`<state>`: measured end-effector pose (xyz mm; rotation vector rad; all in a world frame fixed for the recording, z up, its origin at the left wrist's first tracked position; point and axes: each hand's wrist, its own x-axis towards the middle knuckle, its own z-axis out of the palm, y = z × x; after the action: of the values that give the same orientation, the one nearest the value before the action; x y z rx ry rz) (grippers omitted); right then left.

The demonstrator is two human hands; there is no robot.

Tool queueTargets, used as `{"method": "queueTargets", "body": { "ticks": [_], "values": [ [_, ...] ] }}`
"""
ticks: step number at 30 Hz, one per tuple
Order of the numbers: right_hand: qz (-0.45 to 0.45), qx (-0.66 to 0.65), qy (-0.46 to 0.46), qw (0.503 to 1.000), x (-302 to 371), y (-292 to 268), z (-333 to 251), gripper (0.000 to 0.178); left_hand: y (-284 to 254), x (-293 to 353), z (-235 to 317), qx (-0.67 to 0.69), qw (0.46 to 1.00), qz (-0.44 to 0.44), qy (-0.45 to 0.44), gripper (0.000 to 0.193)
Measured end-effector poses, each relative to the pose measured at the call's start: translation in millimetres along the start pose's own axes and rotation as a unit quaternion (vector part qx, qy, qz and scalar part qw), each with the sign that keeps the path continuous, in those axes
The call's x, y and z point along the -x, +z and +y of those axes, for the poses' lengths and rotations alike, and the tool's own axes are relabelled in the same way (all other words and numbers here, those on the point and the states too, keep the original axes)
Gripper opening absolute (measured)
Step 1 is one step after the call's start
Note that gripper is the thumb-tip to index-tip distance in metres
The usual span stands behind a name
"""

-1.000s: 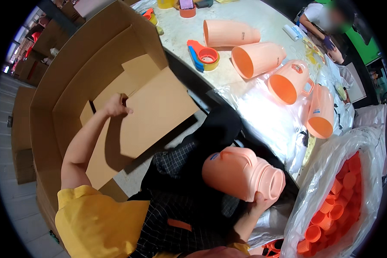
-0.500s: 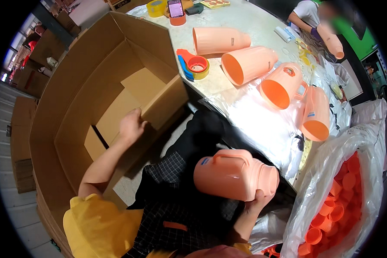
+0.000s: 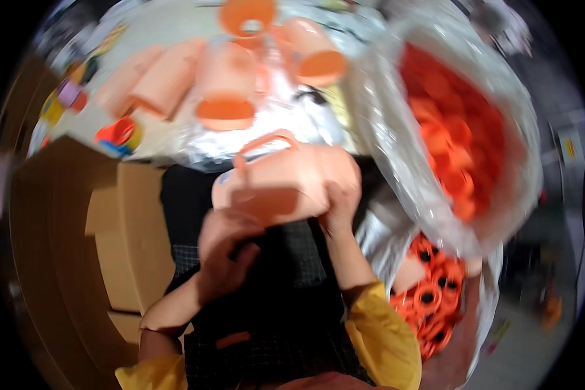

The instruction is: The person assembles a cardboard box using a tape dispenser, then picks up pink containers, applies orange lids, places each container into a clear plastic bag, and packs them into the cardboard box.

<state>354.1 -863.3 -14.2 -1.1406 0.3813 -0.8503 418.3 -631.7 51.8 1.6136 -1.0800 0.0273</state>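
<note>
A peach plastic thermos jug shell (image 3: 273,185) lies on its side above my lap, its looped handle uppermost. My right hand (image 3: 341,205) is wrapped round its narrower neck end at the right. Below the base end is my left hand (image 3: 227,250), thumb and fingers apart. Its fingertips are close to the shell's lower side; blur hides whether they touch it. On the table beyond are several more peach shells, among them an upright-looking one (image 3: 226,88) with its wide orange opening toward me and another (image 3: 315,52) to its right.
An open cardboard box (image 3: 146,227) stands at my left. At right, a clear plastic bag (image 3: 387,123) holds orange-red cups (image 3: 452,140); below it another bag holds orange rings (image 3: 429,299). A tape dispenser (image 3: 120,132) lies on the table (image 3: 156,136) near the box.
The view has swung to the right. My left hand has left the cardboard box's edge and come to the thermos jug shell. My right hand still grips the shell's neck.
</note>
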Motion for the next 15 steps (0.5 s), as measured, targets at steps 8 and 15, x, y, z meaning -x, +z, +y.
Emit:
{"method": "queueTargets", "body": {
  "ticks": [8, 15],
  "values": [
    [-0.1, 0.071, 0.06, 0.991, 13.8, -49.9, -16.3, 0.078, 98.8, -24.1, 153.4, 0.338, 0.758, -0.557, 0.03, 0.04],
    [-0.171, 0.18, 0.099, 0.964, 24.7, -32.9, -6.3, 0.075, 103.0, -25.5, 174.8, 0.333, 0.83, -0.425, 0.139, 0.013]
  ]
}}
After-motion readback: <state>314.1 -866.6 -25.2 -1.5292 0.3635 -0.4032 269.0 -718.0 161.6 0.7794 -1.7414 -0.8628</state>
